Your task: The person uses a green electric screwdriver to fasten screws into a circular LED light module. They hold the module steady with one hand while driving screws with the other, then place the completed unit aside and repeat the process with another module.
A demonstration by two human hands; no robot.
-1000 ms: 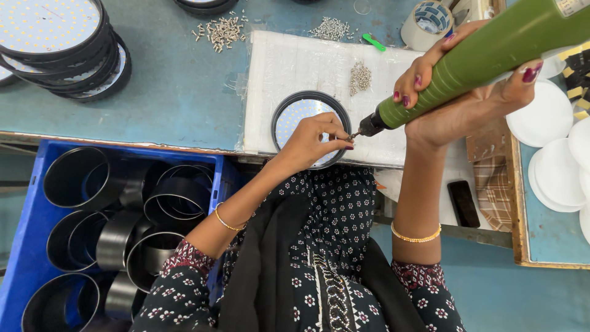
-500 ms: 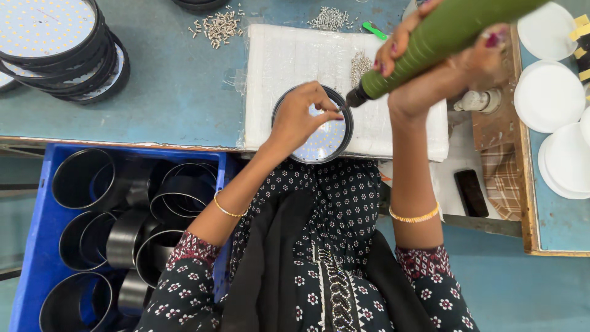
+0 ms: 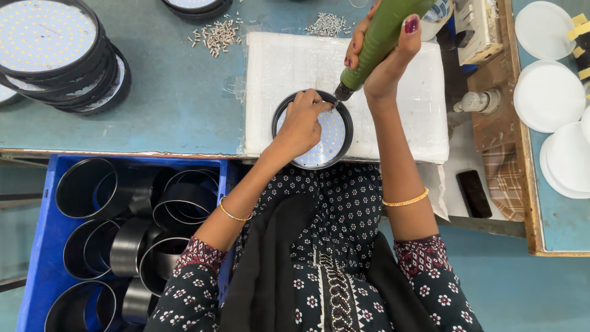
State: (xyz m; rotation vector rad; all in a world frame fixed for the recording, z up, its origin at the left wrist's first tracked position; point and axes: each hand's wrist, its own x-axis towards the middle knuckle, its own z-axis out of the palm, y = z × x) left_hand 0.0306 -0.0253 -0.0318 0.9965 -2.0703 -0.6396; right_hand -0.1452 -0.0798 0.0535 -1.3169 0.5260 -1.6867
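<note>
Left hand pressed flat on round black-rimmed LED panel housing, centred on white foam pad at bench front edge. Keep it pinned. Right hand clenched round green electric screwdriver; hold bit vertical, light pressure, avoid stripping.
</note>
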